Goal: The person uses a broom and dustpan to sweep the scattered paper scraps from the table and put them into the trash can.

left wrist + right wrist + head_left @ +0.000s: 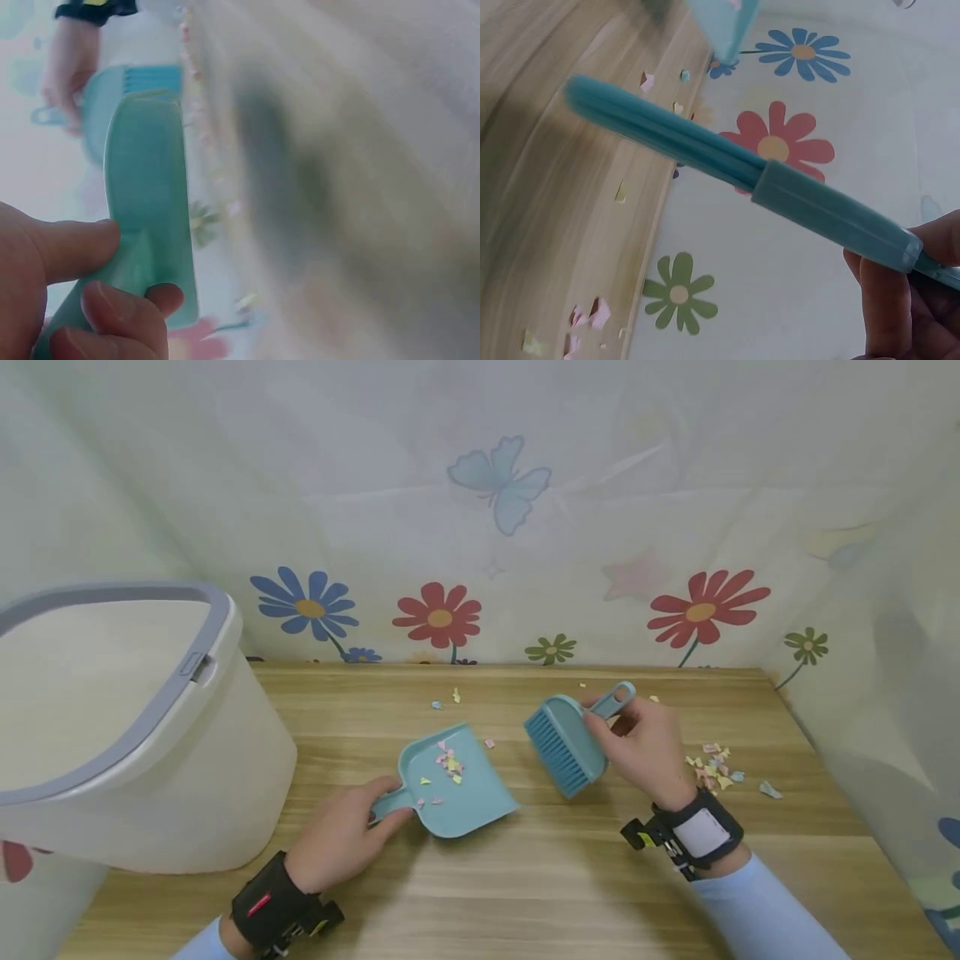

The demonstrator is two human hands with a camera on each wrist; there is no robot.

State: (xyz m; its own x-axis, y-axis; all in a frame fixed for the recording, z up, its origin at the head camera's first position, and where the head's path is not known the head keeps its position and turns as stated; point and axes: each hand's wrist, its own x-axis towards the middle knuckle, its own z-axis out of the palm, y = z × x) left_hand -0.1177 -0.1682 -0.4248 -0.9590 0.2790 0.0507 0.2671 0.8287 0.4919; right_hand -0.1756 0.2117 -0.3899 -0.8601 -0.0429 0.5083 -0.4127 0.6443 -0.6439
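Observation:
My left hand (341,835) grips the short handle of a teal dustpan (468,789), whose pan holds several pink and yellow paper scraps (450,764). In the left wrist view, thumb and fingers wrap the handle below the dustpan (146,172). To the right, my right hand (645,747) pinches a small teal hand brush (573,739) where its handle meets the head. The bristles point down and left, toward the pan's open edge but apart from it. The right wrist view shows the brush (742,176) edge-on, its bristles off the table.
A large white bin (247,760) with a grey-blue rim stands at the left. A cluster of paper scraps (712,768) lies right of my right hand. Stray bits (456,695) dot the wooden table (480,902) further back. A flowered curtain (360,510) hangs behind.

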